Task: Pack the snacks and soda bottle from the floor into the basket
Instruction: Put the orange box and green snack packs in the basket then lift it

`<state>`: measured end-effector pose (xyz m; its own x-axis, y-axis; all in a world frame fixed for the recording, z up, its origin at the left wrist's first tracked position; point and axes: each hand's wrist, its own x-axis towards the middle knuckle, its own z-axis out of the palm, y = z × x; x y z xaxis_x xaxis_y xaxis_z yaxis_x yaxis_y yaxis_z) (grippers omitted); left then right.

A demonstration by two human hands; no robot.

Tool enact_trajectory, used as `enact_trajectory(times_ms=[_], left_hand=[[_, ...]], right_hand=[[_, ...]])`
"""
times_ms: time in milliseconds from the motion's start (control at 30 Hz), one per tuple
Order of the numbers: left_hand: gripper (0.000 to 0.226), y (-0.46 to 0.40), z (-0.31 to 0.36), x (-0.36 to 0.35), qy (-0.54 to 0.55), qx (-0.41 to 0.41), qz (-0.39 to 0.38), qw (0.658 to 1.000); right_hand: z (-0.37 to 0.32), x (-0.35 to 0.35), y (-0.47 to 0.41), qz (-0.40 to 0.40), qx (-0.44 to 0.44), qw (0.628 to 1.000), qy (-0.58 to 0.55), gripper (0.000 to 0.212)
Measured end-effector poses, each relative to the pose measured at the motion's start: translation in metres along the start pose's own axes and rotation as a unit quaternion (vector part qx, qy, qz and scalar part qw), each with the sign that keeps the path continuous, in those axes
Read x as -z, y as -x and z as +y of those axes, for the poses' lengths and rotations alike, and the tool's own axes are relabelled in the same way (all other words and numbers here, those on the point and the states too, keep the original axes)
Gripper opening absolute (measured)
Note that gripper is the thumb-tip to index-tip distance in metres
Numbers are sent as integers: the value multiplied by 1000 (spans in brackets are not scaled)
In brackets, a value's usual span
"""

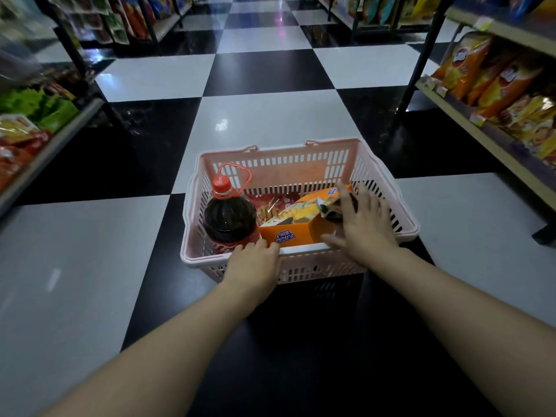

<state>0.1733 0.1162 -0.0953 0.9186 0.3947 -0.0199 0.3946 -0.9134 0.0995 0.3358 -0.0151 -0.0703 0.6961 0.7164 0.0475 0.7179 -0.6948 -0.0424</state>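
Note:
A pink plastic basket (301,162) stands on the checkered floor in front of me. Inside it on the left a dark soda bottle (230,216) with a red cap stands upright. An orange snack box (301,230) lies beside it, and a red snack packet (272,203) lies behind the box. My left hand (251,266) grips the basket's near rim. My right hand (364,227) rests on the right end of the orange box, fingers spread, over a small dark-printed packet (329,207).
Shelves of snack bags (493,85) line the right side of the aisle, and more shelves with packets (27,121) line the left. The black and white tiled floor (270,115) stretches ahead beyond the basket.

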Motion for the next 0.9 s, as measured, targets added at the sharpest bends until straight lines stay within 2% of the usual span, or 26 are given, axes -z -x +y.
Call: enact_trajectory(times_ms=[67,133,233,333,500,700,900], left_hand=[[20,0,-3,-1,-4,-10,12,1000],[19,1,-4,0,-7,-17,13,1000],[16,-1,-8,4,-14,-26,10,1000],[20,-4,-11,7,5,-1,8,1000],[27,-5,-13,3,-10,27,-20,999],[23,7,-7,1,-74,-62,-36,995],[16,0,46,-1,-76,-143,-61,985]], right_hand=[[-4,-12,-4,-68,18,997,-20,95],[-6,-20,0,-99,54,992,-51,85],[3,-20,9,-71,96,991,-67,77],[13,-20,14,-62,157,986,-2,54],[6,-22,13,-75,169,982,38,48],[15,-30,58,-45,210,975,55,44],[65,-28,106,-51,145,987,34,43]])
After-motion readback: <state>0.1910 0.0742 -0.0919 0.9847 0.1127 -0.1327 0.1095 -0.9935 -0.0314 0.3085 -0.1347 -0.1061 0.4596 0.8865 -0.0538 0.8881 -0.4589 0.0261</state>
